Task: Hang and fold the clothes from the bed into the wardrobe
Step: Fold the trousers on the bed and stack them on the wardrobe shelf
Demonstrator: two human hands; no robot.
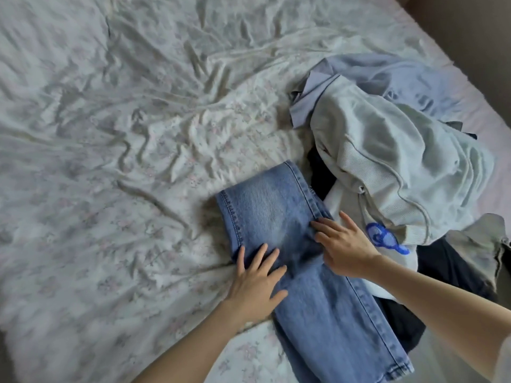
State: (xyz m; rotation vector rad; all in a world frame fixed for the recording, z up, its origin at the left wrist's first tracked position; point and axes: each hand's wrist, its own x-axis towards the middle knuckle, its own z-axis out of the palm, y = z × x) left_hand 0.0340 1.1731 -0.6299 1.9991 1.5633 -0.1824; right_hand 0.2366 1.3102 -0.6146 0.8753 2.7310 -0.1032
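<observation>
Blue jeans [318, 272] lie partly folded on a rumpled bed [124, 134], left of a heap of clothes [401, 161] they touch. Denim likely heavy and stiff enough to hold a crease; best taken at the folded edges. Open sheet lies left of the jeans. Left hand [257, 283] and right hand [343, 250] press down, fingers spread.

left grip [255, 277]: flat, fingers spread | right grip [341, 244]: flat, fingers extended

Home bedroom: bed [124, 134] w/ floral sheet, clothes pile [387, 150]
</observation>
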